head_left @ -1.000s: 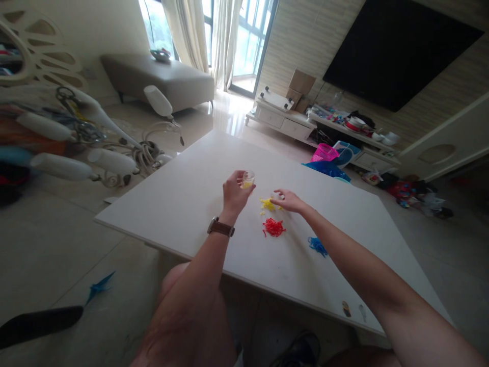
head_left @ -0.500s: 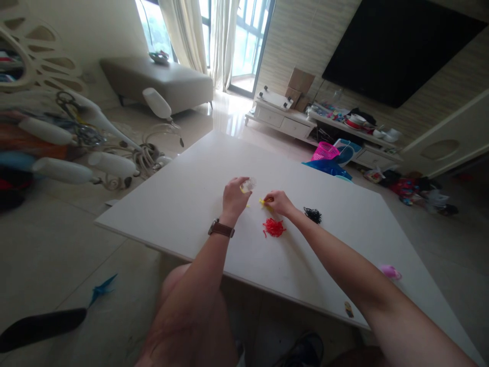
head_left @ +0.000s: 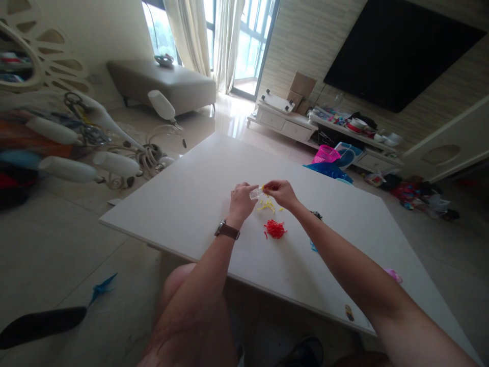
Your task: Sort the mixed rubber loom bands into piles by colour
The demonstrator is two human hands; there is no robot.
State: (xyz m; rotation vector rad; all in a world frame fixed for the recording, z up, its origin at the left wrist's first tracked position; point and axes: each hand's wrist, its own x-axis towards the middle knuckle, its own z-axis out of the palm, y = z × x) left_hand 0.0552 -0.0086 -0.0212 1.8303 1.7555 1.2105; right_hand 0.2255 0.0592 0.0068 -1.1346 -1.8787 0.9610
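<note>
My left hand [head_left: 243, 200] is closed around a small clear container [head_left: 256, 193], tipped so its mouth faces right. At that mouth, the fingers of my right hand [head_left: 281, 193] pinch some small yellow pieces [head_left: 263, 188], partly hidden by the fingers. Loose yellow strips [head_left: 267, 206] lie scattered on the white table [head_left: 183, 204] just below both hands. Nearer to me is a heap of red strips [head_left: 275, 229]. My right forearm partly covers a black heap [head_left: 316, 215] and some blue pieces [head_left: 314, 246].
A pink item [head_left: 393, 276] lies towards the table's right edge, and a small brown-and-black object [head_left: 349, 312] near its front edge. On the floor beyond stand a pink basket [head_left: 326, 153] and blue plastic [head_left: 330, 172]. A lamp with white shades [head_left: 116, 163] is at left.
My right hand has lifted yellow pieces off the table up to the container. My left hand has turned the container towards it and moved slightly right.
</note>
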